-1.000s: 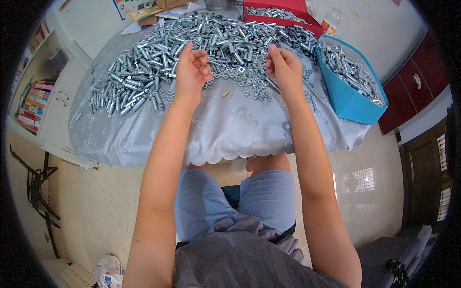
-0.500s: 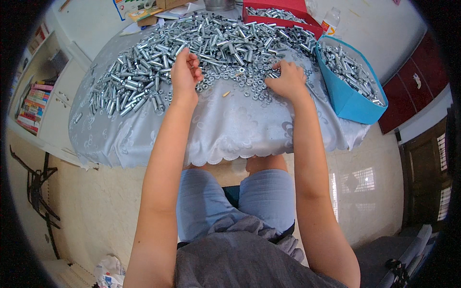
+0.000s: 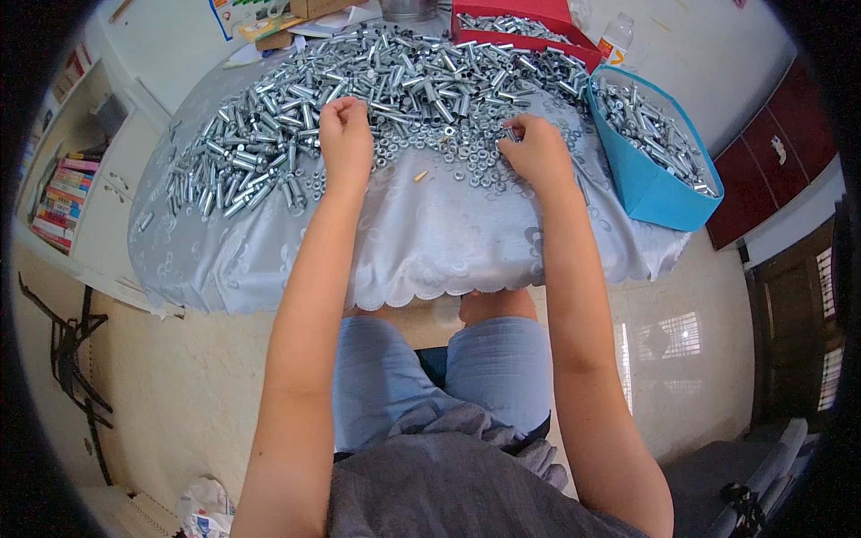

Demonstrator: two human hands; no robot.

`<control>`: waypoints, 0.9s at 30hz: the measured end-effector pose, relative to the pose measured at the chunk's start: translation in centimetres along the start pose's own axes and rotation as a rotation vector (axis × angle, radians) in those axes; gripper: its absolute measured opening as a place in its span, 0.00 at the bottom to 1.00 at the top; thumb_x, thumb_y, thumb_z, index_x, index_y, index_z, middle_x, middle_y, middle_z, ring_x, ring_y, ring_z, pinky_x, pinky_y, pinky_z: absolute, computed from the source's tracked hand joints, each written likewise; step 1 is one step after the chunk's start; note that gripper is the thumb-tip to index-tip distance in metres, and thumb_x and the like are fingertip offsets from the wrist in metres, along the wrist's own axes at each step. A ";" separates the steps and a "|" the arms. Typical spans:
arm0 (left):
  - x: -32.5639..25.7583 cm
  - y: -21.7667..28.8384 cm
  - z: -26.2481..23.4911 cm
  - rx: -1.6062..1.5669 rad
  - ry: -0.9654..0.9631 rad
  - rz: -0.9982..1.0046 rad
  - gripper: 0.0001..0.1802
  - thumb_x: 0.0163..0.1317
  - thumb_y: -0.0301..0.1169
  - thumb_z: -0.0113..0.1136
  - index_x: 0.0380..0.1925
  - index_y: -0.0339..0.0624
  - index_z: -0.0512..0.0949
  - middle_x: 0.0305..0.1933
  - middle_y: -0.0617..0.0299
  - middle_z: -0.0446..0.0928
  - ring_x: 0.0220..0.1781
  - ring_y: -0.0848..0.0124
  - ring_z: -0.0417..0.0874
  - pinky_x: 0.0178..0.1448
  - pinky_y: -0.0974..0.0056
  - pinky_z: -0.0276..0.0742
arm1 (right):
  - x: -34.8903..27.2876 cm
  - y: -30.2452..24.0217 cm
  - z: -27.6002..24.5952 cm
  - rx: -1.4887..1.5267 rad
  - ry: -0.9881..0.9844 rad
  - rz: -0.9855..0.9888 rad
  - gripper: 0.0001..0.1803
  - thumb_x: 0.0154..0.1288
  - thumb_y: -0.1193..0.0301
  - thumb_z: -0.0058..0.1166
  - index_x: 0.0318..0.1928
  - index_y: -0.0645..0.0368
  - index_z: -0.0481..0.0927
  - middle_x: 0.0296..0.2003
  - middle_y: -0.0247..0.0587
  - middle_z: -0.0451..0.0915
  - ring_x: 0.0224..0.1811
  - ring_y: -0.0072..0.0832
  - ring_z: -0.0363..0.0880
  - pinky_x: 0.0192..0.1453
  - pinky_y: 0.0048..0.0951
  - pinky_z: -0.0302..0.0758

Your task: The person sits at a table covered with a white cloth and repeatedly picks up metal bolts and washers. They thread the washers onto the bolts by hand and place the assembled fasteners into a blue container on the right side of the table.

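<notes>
My left hand hovers at the front of a heap of silvery metal sleeves and bolts. Its fingers are curled in, and whatever they hold is hidden. To the right, my right hand is closed, thumb against forefinger, with a small shiny metal piece at the fingertips; its exact kind is too small to tell. Between the hands, many loose nuts lie scattered along the near side of the heap. A small brass-coloured piece rests on the cloth closer to me.
A light-blue bin full of metal bolts stands at the table's right edge. Behind the heap sit a red box with more parts, a clear bottle and a metal pail. A silvery tablecloth covers the table.
My left hand's fingers have curled in and turned away from the right side. My right hand has lifted slightly off the nuts, its fingertips drawn together.
</notes>
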State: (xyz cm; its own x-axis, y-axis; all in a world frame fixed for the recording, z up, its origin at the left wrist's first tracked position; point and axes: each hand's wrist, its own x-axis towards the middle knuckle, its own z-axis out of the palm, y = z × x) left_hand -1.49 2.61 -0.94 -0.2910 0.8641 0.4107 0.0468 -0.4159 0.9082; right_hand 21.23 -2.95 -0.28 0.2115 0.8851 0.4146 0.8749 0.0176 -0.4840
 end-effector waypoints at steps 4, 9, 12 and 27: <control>0.3 -0.8 -0.3 0.462 0.015 0.390 0.12 0.53 0.27 0.49 0.38 0.36 0.70 0.33 0.57 0.74 0.36 0.64 0.72 0.42 0.62 0.68 | 0.1 0.3 0.2 0.067 0.033 0.009 0.16 0.42 0.68 0.54 0.36 0.59 0.79 0.33 0.49 0.78 0.38 0.41 0.77 0.44 0.36 0.72; 0.2 -1.3 -0.7 0.823 -0.117 0.490 0.16 0.49 0.23 0.48 0.42 0.37 0.70 0.39 0.52 0.74 0.44 0.56 0.72 0.50 0.56 0.66 | 0.0 -0.2 0.0 0.130 0.042 0.016 0.16 0.44 0.68 0.53 0.36 0.60 0.78 0.33 0.49 0.79 0.37 0.42 0.77 0.44 0.34 0.72; -0.2 -1.4 -0.6 0.922 -0.179 0.419 0.16 0.49 0.23 0.48 0.42 0.39 0.71 0.40 0.50 0.74 0.44 0.55 0.73 0.50 0.56 0.67 | 0.0 -0.4 0.1 0.152 0.051 0.040 0.16 0.45 0.68 0.53 0.36 0.60 0.78 0.33 0.50 0.78 0.37 0.42 0.77 0.44 0.34 0.72; -0.2 -1.4 -0.9 1.051 -0.209 0.405 0.14 0.50 0.29 0.52 0.39 0.41 0.72 0.41 0.54 0.73 0.44 0.55 0.71 0.50 0.57 0.67 | 0.2 -0.7 0.3 0.262 0.074 0.020 0.13 0.44 0.69 0.54 0.32 0.62 0.78 0.30 0.49 0.78 0.34 0.40 0.77 0.40 0.33 0.72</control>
State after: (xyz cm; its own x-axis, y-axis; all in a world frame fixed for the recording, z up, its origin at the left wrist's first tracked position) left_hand -2.34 2.78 -2.40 0.0874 0.7919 0.6044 0.9049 -0.3168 0.2843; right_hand 20.55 -2.69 -0.07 0.2670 0.8504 0.4533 0.7300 0.1286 -0.6713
